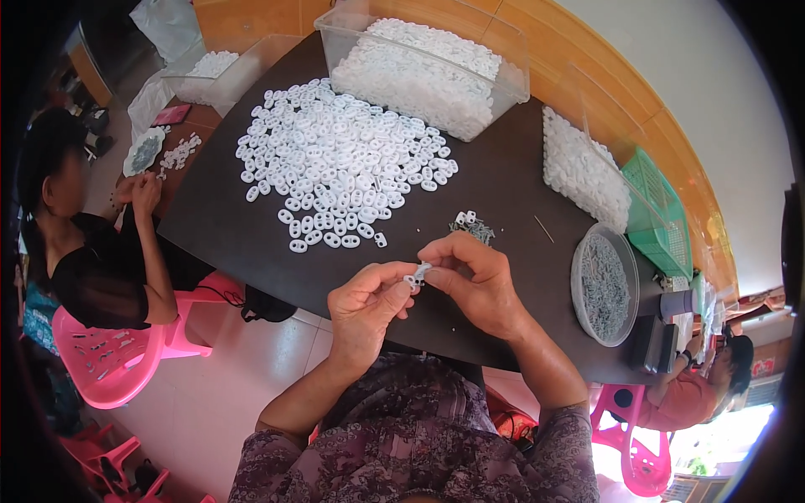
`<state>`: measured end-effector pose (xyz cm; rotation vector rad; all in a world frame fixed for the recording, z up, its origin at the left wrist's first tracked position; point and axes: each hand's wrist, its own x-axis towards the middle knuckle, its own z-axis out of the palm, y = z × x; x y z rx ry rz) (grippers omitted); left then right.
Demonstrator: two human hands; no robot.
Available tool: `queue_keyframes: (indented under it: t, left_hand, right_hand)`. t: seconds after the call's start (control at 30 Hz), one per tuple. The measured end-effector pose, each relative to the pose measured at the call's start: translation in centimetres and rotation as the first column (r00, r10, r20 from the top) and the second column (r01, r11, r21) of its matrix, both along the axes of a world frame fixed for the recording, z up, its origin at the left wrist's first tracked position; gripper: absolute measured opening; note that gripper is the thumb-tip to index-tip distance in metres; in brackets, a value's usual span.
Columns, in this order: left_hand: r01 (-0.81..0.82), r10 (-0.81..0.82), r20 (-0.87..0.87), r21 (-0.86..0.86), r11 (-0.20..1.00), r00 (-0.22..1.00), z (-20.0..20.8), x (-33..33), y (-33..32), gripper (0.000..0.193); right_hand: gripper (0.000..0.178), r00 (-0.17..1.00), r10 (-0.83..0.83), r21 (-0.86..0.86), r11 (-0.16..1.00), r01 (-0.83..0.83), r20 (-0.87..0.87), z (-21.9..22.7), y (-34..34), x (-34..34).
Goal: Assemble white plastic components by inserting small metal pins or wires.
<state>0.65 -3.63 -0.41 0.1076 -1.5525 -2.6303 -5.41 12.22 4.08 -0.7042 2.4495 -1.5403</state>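
Both of my hands meet above the near edge of the dark table, pinching small white plastic pieces. My left hand (369,306) grips a white oval piece (412,281) between thumb and forefinger. A second white piece (423,270) touches it, pinched in my right hand (470,277); whether the two are joined I cannot tell. Just beyond my right hand lies a small heap of grey metal pins (476,229) with a couple of white pieces on it. Further off, to the left, spreads a large pile of white two-holed oval pieces (344,159).
A clear bin of white pieces (419,71) stands at the back. To the right are another full bin (583,168), a green basket (658,210) and a round tub of grey pins (604,285). Co-workers sit at the left (101,226) and the far right (696,390).
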Motion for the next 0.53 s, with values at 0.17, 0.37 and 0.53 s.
queue_keyframes:
  t: [0.17, 0.37, 0.53]
  left_hand:
    - [0.042, -0.042, -0.009, 0.029, 0.999, 0.999, 0.2, 0.3, 0.7, 0.019]
    - [0.048, -0.047, -0.013, 0.1, 0.994, 0.999, 0.1, 0.3, 0.8, 0.019]
    - [0.023, -0.023, -0.003, 0.077, 0.997, 1.0, -0.1, 0.3, 0.5, 0.02]
  right_hand:
    - [0.013, 0.986, 0.032, -0.278, 0.96, 0.015, 0.166, -1.2, 0.7, 0.3]
    - [0.014, 0.902, 0.044, -0.36, 0.924, 0.127, 0.43, -1.8, 1.3, 0.8]
    - [0.019, 0.886, 0.066, -0.366, 0.923, 0.121, 0.459, -2.1, 2.1, 0.8]
